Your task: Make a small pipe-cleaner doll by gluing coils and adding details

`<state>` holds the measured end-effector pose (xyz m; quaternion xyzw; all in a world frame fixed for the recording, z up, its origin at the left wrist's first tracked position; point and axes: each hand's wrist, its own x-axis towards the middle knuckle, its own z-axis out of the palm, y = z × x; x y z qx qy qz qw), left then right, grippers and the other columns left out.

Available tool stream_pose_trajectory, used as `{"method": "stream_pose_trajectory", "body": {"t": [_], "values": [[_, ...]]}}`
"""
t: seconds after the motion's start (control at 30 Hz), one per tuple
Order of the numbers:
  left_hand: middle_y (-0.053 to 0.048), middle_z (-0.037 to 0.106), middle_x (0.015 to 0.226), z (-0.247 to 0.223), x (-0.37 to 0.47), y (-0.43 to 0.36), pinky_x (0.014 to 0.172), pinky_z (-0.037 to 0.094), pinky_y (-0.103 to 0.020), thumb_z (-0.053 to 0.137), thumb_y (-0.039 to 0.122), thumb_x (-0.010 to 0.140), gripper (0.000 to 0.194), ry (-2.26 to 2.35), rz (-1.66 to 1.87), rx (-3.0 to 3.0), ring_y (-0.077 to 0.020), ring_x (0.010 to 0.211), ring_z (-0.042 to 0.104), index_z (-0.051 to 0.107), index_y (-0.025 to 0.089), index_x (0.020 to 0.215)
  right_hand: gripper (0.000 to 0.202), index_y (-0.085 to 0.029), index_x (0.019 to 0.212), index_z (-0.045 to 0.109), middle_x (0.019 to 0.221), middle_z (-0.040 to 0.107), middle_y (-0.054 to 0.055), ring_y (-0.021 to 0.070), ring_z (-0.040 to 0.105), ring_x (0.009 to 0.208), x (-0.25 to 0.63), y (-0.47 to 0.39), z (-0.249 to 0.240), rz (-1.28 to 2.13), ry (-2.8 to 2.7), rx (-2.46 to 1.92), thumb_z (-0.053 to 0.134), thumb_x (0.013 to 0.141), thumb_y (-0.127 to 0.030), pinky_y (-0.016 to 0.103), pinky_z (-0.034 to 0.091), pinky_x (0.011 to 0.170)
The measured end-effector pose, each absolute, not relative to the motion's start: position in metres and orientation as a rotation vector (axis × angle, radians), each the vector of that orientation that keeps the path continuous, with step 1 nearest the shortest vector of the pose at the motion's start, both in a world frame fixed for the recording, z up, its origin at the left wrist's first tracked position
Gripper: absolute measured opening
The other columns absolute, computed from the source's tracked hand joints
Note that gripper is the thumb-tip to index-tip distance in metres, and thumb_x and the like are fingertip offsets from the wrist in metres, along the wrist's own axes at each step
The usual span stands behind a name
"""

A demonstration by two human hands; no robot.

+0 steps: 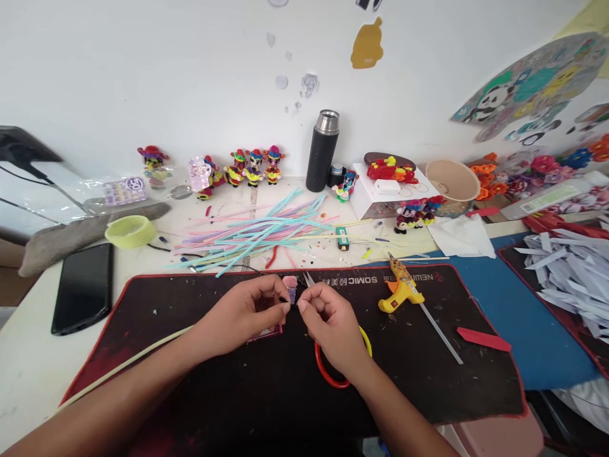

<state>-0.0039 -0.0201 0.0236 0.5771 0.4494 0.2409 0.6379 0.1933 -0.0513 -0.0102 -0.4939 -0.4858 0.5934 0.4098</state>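
Over the dark desk mat, my left hand [250,312] pinches a small black piece [283,300] between thumb and fingertips; its kind is too small to tell. Close beside it, my right hand [333,325] is closed in a pinch, and whatever is in its fingertips I cannot make out. Under the right hand lies a pair of scissors [333,382] with red and yellow handles, its blade tips showing beyond the knuckles. Behind the fingertips is a small pink and purple item [290,287], partly hidden. A pink-edged flat item [266,332] shows beneath my left hand.
A yellow glue gun [402,293] with a glue stick rests right on the mat [228,406]. Pastel pipe cleaners [257,225] lie behind the mat. A black thermos [323,152], several small figures [254,167] and a phone [83,289] stand or lie around. Paper strips [566,273] are far right.
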Motion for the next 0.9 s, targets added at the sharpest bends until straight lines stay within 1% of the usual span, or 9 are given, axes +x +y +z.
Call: {"method": "stream_pose_trajectory", "body": {"t": [0.07,0.13,0.2,0.3,0.43,0.7,0.8,0.9], "values": [[0.001,0.069,0.071,0.0244,-0.0036,-0.0213,0.059,0.048,-0.023,0.073,0.039,0.09,0.022,1.03,0.566,1.303,-0.0127,0.062,0.061,0.064,0.019,0.089,0.024,-0.023,0.086,0.06,0.056,0.036,-0.011,0.0088,0.027,0.045,0.1939,-0.0512,-0.0125,1.544,-1.16,-1.221,0.069,0.094,-0.043,0.023,0.024,0.044],[0.002,0.067,0.07,0.0253,-0.0032,-0.0215,0.054,0.046,-0.022,0.074,0.042,0.09,0.025,1.053,0.598,1.256,-0.0119,0.058,0.059,0.062,0.02,0.088,0.028,-0.023,0.088,0.06,0.056,0.035,-0.012,0.0081,0.025,0.044,0.1949,-0.0512,-0.0141,1.59,-1.103,-1.194,0.07,0.094,-0.048,0.023,0.022,0.043],[0.003,0.065,0.068,0.0259,-0.0029,-0.0212,0.049,0.044,-0.021,0.075,0.045,0.088,0.029,1.071,0.636,1.22,-0.0111,0.055,0.057,0.061,0.02,0.088,0.032,-0.023,0.09,0.06,0.056,0.036,-0.012,0.0077,0.025,0.043,0.1958,-0.0514,-0.0148,1.618,-1.072,-1.176,0.071,0.094,-0.053,0.022,0.022,0.042],[0.004,0.062,0.065,0.0256,-0.0023,-0.0211,0.047,0.043,-0.021,0.077,0.048,0.087,0.032,1.078,0.663,1.202,-0.0109,0.053,0.055,0.061,0.02,0.089,0.036,-0.023,0.092,0.061,0.057,0.039,-0.012,0.0076,0.027,0.043,0.1957,-0.0516,-0.0152,1.635,-1.072,-1.163,0.072,0.094,-0.056,0.022,0.022,0.041],[0.004,0.061,0.063,0.0237,-0.0004,-0.0224,0.045,0.041,-0.02,0.077,0.049,0.087,0.033,1.088,0.666,1.186,-0.0106,0.051,0.053,0.061,0.02,0.089,0.036,-0.022,0.091,0.061,0.058,0.041,-0.011,0.0075,0.026,0.044,0.1925,-0.0514,-0.0161,1.641,-1.064,-1.127,0.074,0.093,-0.056,0.023,0.021,0.042],[0.005,0.058,0.063,0.0205,0.0004,-0.024,0.049,0.042,-0.021,0.076,0.043,0.089,0.028,1.081,0.713,1.198,-0.0099,0.054,0.052,0.061,0.019,0.088,0.038,-0.023,0.091,0.061,0.059,0.04,-0.011,0.0069,0.024,0.044,0.1897,-0.0515,-0.0152,1.65,-1.041,-1.106,0.075,0.092,-0.057,0.023,0.02,0.041],[0.005,0.059,0.065,0.0191,0.001,-0.0256,0.053,0.042,-0.021,0.075,0.04,0.09,0.026,1.055,0.738,1.211,-0.0096,0.056,0.052,0.061,0.018,0.086,0.034,-0.023,0.089,0.06,0.058,0.04,-0.011,0.0069,0.025,0.044,0.1893,-0.0514,-0.0157,1.635,-1.045,-1.116,0.074,0.093,-0.053,0.023,0.02,0.041],[0.005,0.059,0.066,0.0185,0.0025,-0.0273,0.054,0.041,-0.02,0.075,0.038,0.09,0.024,1.03,0.759,1.222,-0.009,0.057,0.051,0.062,0.018,0.085,0.027,-0.022,0.088,0.06,0.057,0.038,-0.012,0.0069,0.025,0.043,0.1886,-0.051,-0.0167,1.615,-1.053,-1.129,0.072,0.094,-0.046,0.023,0.02,0.042]]}}
